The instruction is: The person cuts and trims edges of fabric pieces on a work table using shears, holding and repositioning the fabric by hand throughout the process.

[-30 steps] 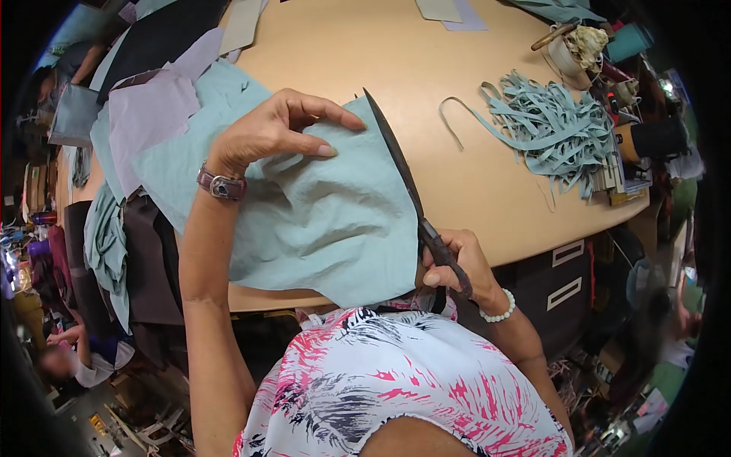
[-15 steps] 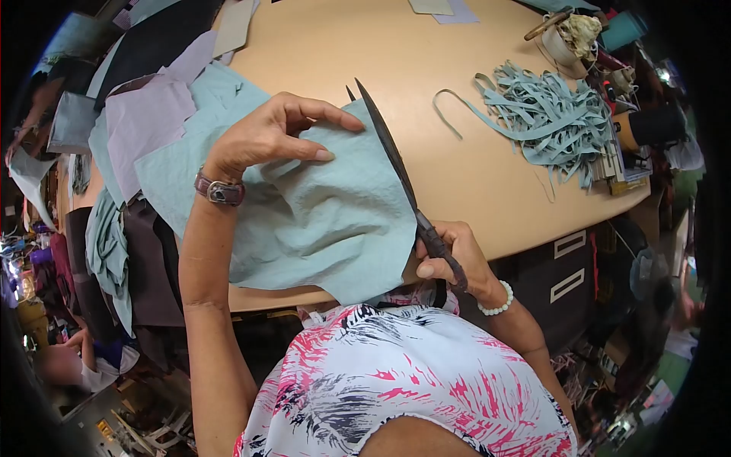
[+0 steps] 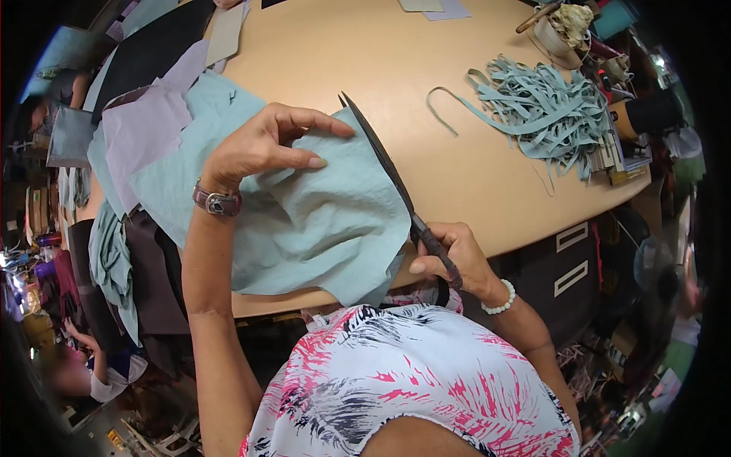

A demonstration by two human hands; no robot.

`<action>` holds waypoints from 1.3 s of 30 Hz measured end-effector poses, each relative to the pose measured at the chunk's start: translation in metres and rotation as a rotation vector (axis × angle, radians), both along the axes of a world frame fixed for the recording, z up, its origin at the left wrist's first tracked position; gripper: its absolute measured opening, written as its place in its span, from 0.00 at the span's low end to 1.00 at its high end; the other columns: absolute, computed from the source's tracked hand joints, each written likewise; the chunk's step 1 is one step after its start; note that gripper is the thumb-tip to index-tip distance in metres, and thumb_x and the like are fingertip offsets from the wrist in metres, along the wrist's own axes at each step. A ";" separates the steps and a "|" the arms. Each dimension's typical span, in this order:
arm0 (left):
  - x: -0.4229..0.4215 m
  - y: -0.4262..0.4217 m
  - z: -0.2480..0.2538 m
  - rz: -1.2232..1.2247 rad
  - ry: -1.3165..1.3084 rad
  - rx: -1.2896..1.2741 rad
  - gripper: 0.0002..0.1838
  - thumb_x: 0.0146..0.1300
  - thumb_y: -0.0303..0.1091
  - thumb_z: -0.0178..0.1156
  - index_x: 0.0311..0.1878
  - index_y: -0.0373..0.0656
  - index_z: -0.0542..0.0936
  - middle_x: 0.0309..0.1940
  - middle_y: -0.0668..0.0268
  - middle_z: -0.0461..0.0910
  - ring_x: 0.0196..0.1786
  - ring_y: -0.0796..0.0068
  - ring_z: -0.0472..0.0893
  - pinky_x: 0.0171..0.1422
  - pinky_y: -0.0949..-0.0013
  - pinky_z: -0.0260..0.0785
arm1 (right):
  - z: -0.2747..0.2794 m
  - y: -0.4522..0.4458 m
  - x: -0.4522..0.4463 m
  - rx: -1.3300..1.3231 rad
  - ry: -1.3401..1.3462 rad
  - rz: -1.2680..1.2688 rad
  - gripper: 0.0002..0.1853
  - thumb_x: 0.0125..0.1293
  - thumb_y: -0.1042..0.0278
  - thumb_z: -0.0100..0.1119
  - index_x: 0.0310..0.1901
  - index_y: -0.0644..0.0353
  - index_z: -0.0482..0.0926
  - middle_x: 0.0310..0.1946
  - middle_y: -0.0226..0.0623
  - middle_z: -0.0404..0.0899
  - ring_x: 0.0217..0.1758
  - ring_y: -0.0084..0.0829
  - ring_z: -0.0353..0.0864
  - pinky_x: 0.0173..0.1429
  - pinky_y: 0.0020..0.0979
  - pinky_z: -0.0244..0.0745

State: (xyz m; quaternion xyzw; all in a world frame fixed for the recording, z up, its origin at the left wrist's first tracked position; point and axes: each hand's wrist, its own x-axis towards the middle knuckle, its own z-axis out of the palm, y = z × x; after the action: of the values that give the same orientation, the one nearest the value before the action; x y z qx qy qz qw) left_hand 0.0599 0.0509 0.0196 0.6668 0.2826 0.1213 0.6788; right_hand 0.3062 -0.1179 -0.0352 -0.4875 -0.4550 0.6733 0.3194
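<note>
A wrinkled pale teal cloth (image 3: 327, 221) lies on the table and reaches over its near edge. My left hand (image 3: 278, 145) rests on its upper part, thumb and forefinger spread apart with cloth between them. In my right hand (image 3: 457, 255) are large dark scissors (image 3: 388, 164), gripped by the handles at the cloth's right edge. The blades point up and to the left, almost closed, their tips just past the cloth's top corner. Some fingers of my right hand are hidden behind the handles.
A tangled pile of teal strips (image 3: 548, 114) lies on the table (image 3: 365, 61) at the right, beside pots and a dark spool (image 3: 651, 114). Lavender cloth (image 3: 145, 126) and black material (image 3: 156, 53) lie at the left. Another person's arm (image 3: 87, 343) shows at lower left.
The scissors have moved slightly left along with my right hand, and their blades have come closer together. My left hand stays on the cloth. The whole view has shifted slightly.
</note>
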 end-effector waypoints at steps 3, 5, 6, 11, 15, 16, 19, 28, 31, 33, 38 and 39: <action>-0.001 0.001 -0.005 -0.008 -0.022 0.034 0.22 0.48 0.19 0.60 0.51 0.34 0.74 0.46 0.65 0.76 0.47 0.81 0.73 0.52 0.79 0.65 | 0.006 0.001 -0.001 -0.019 -0.041 -0.004 0.18 0.47 0.61 0.70 0.18 0.61 0.69 0.11 0.20 0.59 0.15 0.12 0.58 0.18 0.19 0.51; -0.004 -0.001 -0.007 0.038 -0.018 0.024 0.22 0.47 0.19 0.60 0.50 0.34 0.74 0.46 0.64 0.76 0.46 0.81 0.74 0.51 0.79 0.65 | 0.010 0.005 -0.001 -0.035 -0.088 -0.015 0.18 0.47 0.62 0.70 0.17 0.61 0.69 0.10 0.21 0.60 0.14 0.12 0.59 0.17 0.19 0.52; -0.007 -0.003 -0.009 0.064 -0.018 0.020 0.22 0.47 0.19 0.60 0.49 0.34 0.75 0.46 0.64 0.76 0.46 0.81 0.74 0.50 0.80 0.65 | 0.012 0.009 0.001 -0.007 -0.165 -0.010 0.18 0.47 0.62 0.70 0.17 0.62 0.69 0.10 0.21 0.60 0.14 0.13 0.59 0.17 0.20 0.53; -0.037 -0.015 -0.029 0.254 -0.053 0.020 0.19 0.43 0.23 0.61 0.44 0.34 0.78 0.41 0.62 0.79 0.43 0.78 0.75 0.50 0.78 0.65 | 0.024 0.073 0.012 0.324 -0.683 0.048 0.21 0.44 0.59 0.70 0.15 0.67 0.70 0.07 0.33 0.63 0.12 0.22 0.61 0.18 0.28 0.57; -0.058 -0.024 -0.047 0.257 -0.161 0.013 0.15 0.42 0.28 0.62 0.37 0.33 0.80 0.36 0.61 0.80 0.39 0.76 0.77 0.47 0.77 0.66 | 0.038 0.141 -0.012 0.507 -0.927 0.189 0.23 0.42 0.55 0.69 0.12 0.69 0.71 0.07 0.45 0.66 0.11 0.37 0.66 0.23 0.36 0.62; -0.062 -0.025 -0.051 0.236 -0.192 0.006 0.15 0.42 0.28 0.62 0.36 0.33 0.81 0.35 0.60 0.80 0.39 0.76 0.77 0.47 0.76 0.66 | 0.038 0.156 -0.023 0.517 -0.943 0.217 0.23 0.41 0.56 0.69 0.13 0.69 0.72 0.08 0.45 0.68 0.13 0.38 0.69 0.24 0.37 0.64; -0.063 -0.030 -0.056 0.237 -0.215 -0.056 0.14 0.40 0.29 0.62 0.33 0.33 0.81 0.33 0.60 0.80 0.38 0.75 0.77 0.47 0.75 0.66 | 0.030 0.193 -0.062 0.520 -0.890 0.270 0.20 0.40 0.57 0.70 0.17 0.70 0.76 0.12 0.47 0.73 0.19 0.43 0.75 0.28 0.37 0.68; -0.055 -0.033 -0.061 0.260 -0.227 -0.124 0.14 0.40 0.28 0.62 0.34 0.32 0.81 0.33 0.61 0.81 0.36 0.77 0.77 0.44 0.79 0.67 | -0.001 0.202 -0.111 0.908 -0.617 0.263 0.17 0.47 0.60 0.64 0.32 0.68 0.78 0.30 0.48 0.77 0.34 0.41 0.77 0.38 0.34 0.69; -0.057 -0.032 -0.064 0.269 -0.265 -0.104 0.14 0.41 0.29 0.62 0.34 0.32 0.81 0.33 0.60 0.81 0.37 0.77 0.77 0.44 0.79 0.67 | -0.015 0.165 -0.090 0.967 -0.779 0.209 0.24 0.51 0.56 0.60 0.47 0.62 0.73 0.48 0.50 0.69 0.53 0.43 0.69 0.53 0.35 0.65; -0.059 -0.031 -0.065 0.279 -0.272 -0.117 0.14 0.41 0.29 0.61 0.34 0.32 0.81 0.33 0.60 0.80 0.37 0.77 0.77 0.44 0.79 0.67 | -0.023 0.134 -0.074 1.077 -0.885 0.246 0.27 0.52 0.53 0.59 0.52 0.58 0.70 0.53 0.48 0.65 0.58 0.43 0.63 0.58 0.40 0.60; -0.058 -0.030 -0.067 0.309 -0.273 -0.107 0.14 0.41 0.30 0.61 0.34 0.32 0.81 0.32 0.60 0.80 0.36 0.77 0.77 0.45 0.79 0.67 | -0.023 0.111 -0.019 1.309 -1.213 0.517 0.28 0.56 0.49 0.52 0.57 0.51 0.66 0.60 0.39 0.58 0.65 0.42 0.54 0.64 0.54 0.49; -0.057 -0.030 -0.068 0.307 -0.281 -0.119 0.14 0.41 0.30 0.60 0.34 0.32 0.81 0.32 0.60 0.80 0.36 0.77 0.77 0.45 0.79 0.67 | -0.027 0.126 -0.004 1.408 -1.318 0.428 0.25 0.58 0.50 0.49 0.56 0.49 0.67 0.60 0.35 0.60 0.65 0.41 0.54 0.65 0.55 0.47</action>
State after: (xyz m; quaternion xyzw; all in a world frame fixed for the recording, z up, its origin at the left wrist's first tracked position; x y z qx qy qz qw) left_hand 0.0028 0.0208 -0.0482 0.5515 0.2899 0.2980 0.7232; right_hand 0.3023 0.0082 -0.0625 -0.3712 -0.9171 -0.1139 0.0908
